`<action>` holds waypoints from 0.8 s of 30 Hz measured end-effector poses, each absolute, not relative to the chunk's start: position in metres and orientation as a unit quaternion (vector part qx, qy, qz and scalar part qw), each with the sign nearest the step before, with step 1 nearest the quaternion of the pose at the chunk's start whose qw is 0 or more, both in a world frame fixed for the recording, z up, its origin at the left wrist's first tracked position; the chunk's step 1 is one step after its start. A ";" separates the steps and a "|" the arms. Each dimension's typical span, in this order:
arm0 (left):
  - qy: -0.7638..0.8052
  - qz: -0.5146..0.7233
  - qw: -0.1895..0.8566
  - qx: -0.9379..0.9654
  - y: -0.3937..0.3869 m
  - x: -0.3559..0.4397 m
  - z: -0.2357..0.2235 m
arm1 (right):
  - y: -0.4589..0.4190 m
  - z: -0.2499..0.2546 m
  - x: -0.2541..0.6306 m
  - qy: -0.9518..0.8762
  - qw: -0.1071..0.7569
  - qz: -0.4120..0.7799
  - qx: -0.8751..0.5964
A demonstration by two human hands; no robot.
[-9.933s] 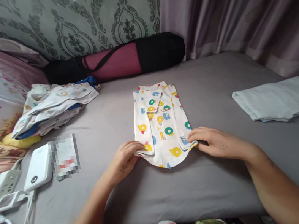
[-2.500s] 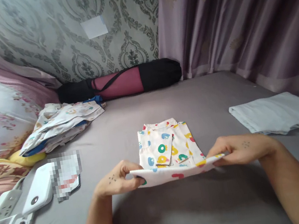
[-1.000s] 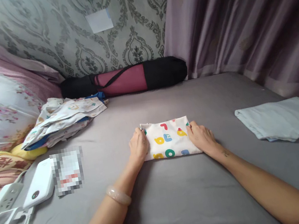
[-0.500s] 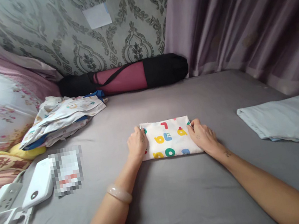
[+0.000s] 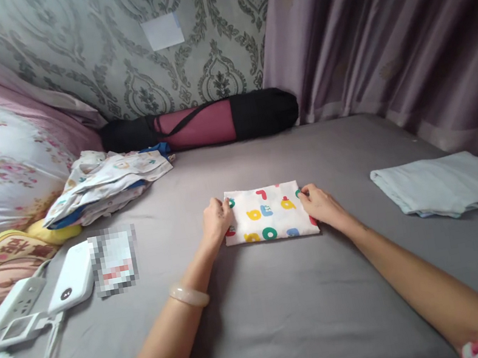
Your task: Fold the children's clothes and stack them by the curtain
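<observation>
A folded white cloth printed with coloured letters lies flat on the grey bed sheet in front of me. My left hand pinches its left edge near the far corner, thumb on top. At the opposite edge, my right hand grips the cloth in the same way. Both hands are closed, and their fingertips are partly hidden by the fabric. A pale bangle circles my left forearm.
Off to the right lies a folded light grey garment. Patterned clothes are piled at the left, near a white power bank, a power strip and cables. A black and maroon long bag rests along the wall.
My view has shifted slightly, bringing the bed's near edge into sight. Both hands keep hold of the cloth's side edges, and the cloth stays nearly in place.
</observation>
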State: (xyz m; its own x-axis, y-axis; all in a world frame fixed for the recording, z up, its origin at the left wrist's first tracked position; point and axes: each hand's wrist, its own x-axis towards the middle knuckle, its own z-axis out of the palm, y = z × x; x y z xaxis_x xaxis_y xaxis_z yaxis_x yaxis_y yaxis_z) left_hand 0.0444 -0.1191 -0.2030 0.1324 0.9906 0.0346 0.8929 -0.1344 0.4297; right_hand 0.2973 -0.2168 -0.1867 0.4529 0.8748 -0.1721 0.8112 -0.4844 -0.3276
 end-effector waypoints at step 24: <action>0.468 0.107 -0.001 0.877 -0.156 0.100 -0.225 | -0.201 -0.222 0.226 -0.721 0.107 -0.026 -0.685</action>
State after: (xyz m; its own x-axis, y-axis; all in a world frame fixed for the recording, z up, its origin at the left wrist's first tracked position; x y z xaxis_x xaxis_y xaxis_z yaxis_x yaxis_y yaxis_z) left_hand 0.0998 -0.1556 -0.2249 0.5383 0.8215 0.1880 0.8219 -0.5610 0.0983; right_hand 0.2258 -0.2010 -0.2224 -0.0399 0.9810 0.1898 0.9921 0.0616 -0.1095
